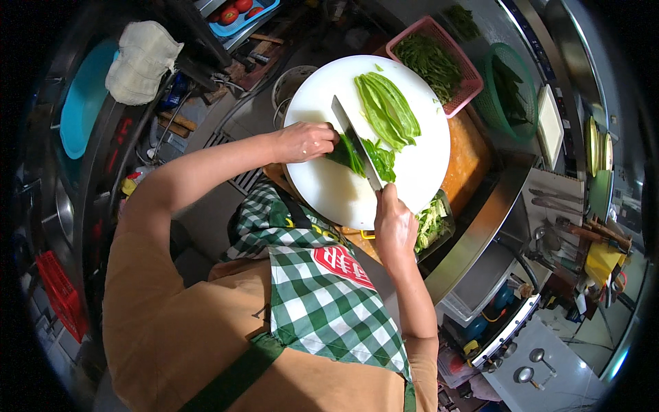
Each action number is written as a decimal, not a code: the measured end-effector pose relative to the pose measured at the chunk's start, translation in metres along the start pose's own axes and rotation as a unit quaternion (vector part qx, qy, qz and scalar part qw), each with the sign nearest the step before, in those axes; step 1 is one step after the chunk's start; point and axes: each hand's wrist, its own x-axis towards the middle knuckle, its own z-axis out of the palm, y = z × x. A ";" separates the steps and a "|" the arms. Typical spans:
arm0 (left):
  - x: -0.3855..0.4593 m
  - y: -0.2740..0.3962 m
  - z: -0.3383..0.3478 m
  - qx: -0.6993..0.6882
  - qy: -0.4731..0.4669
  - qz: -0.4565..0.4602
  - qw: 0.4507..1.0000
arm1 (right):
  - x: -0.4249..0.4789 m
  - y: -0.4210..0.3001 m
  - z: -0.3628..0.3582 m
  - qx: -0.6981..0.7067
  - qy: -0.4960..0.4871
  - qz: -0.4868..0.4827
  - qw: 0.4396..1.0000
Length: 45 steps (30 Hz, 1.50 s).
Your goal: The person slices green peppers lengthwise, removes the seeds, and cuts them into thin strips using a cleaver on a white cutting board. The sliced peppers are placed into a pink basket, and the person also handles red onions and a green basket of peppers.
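A round white cutting board (322,193) lies before me. My right hand (395,222) grips the handle of a kitchen cleaver (355,139), its long blade slanting away to the upper left across the board. With curled fingers, my left hand (308,141) presses a bunch of dark green leaves (346,157) to the left of the blade. On the blade's other side lie cut green pieces (382,160). Farther up the board rests a pile of long, pale green sliced stalks (388,109), touched by neither hand. My left fingertips are partly hidden.
Beyond the board stands a pink basket of leafy greens (430,64), beside a green mesh basket (509,92). A metal container of chopped vegetables (431,224) sits against the board's lower right. A bucket (293,85) is at the left. Tomatoes (229,15) fill a blue basket farther off.
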 end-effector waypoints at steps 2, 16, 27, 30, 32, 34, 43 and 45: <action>-0.001 -0.007 0.011 0.015 0.007 0.004 1.000 | 0.000 -0.002 0.013 0.013 0.008 -0.002 1.000; 0.011 -0.008 -0.008 -0.028 -0.028 0.067 0.997 | 0.018 -0.004 0.029 -0.006 -0.004 -0.009 1.000; 0.003 -0.006 -0.003 -0.003 -0.011 0.042 0.999 | 0.020 -0.007 0.009 -0.044 0.002 -0.025 0.999; 0.001 -0.008 -0.002 -0.011 -0.002 0.044 0.999 | 0.016 -0.007 0.023 -0.024 0.042 -0.048 0.998; 0.007 -0.007 -0.007 -0.015 -0.016 0.054 0.998 | 0.026 -0.001 0.044 -0.019 0.049 -0.030 0.998; 0.006 -0.006 -0.009 -0.007 -0.019 0.040 0.999 | 0.030 -0.003 0.030 -0.030 0.008 -0.018 0.999; 0.004 -0.010 -0.003 0.002 0.006 0.037 0.999 | 0.035 -0.007 0.033 -0.016 0.018 -0.032 0.999; -0.002 -0.009 -0.002 0.017 0.022 0.033 0.999 | 0.030 -0.009 0.013 -0.025 -0.016 -0.027 0.999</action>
